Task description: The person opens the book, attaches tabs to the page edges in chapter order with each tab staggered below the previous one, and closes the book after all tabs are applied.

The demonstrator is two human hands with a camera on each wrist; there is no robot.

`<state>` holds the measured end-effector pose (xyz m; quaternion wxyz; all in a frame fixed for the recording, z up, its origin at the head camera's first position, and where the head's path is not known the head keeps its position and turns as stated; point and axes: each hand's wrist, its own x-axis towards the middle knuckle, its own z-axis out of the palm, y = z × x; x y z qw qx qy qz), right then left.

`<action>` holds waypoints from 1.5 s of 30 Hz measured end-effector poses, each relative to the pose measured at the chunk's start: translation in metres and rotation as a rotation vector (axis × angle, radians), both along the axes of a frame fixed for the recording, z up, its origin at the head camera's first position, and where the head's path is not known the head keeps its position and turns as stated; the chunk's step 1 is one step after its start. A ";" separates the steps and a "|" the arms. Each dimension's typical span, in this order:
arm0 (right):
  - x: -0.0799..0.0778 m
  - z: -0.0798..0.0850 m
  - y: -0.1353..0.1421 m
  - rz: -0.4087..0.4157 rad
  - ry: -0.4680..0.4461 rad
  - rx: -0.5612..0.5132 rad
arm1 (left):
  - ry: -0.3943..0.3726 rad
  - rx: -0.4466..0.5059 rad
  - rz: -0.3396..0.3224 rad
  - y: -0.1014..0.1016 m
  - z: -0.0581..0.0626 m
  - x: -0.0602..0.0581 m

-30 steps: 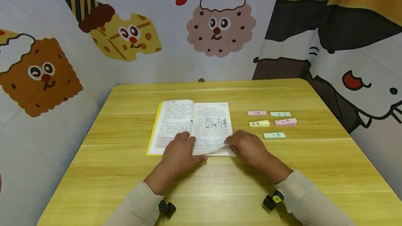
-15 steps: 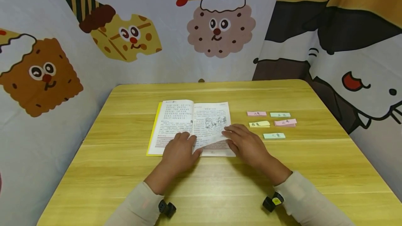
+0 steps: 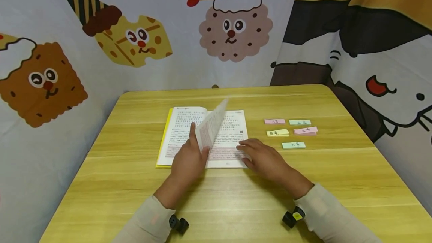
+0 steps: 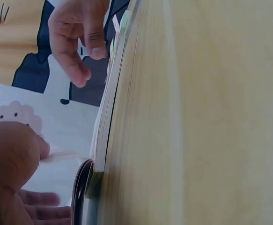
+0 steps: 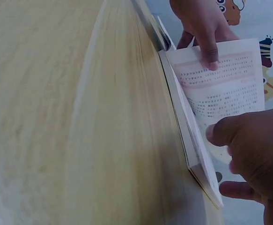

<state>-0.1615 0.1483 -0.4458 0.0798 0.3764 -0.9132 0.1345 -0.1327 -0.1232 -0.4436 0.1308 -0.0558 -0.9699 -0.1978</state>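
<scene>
An open book (image 3: pixel 229 160) with a yellow cover edge lies on the table, and one of its pages (image 3: pixel 210 127) stands raised and tilted near the spine. My left hand (image 3: pixel 189 158) holds that page near its lower edge, thumb on the printed side and fingers behind it. In the right wrist view the left thumb (image 5: pixel 209 51) lies on the page's print. Over the right-hand side of the book hovers my right hand (image 3: pixel 264 156), its fingers loosely bent and holding nothing. Whether its fingertips touch the paper I cannot tell.
Right of the book lie several folded paper slips with handwriting: pink (image 3: pixel 275 122), yellow (image 3: pixel 278 133) and green (image 3: pixel 293 145) ones. The wooden table (image 3: pixel 135 130) meets a cartoon-printed cloth (image 3: pixel 189 74) at its back edge.
The right hand lifted the page's lower right corner and swung it leftward. Now the page stands up in the left hand, and the right hand has let it go. The slips stay put.
</scene>
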 end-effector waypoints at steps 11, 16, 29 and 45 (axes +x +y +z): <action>-0.001 -0.004 0.001 0.047 -0.030 0.004 | 0.096 0.009 0.029 -0.004 -0.002 -0.001; -0.001 -0.006 0.002 0.058 -0.043 0.004 | 0.071 0.005 0.040 -0.004 -0.001 0.000; -0.001 -0.006 0.001 0.053 -0.067 -0.002 | 0.008 -0.316 -0.068 -0.007 0.001 -0.002; -0.001 -0.008 0.002 0.057 -0.079 -0.008 | -0.269 -0.258 -0.341 -0.006 0.005 0.004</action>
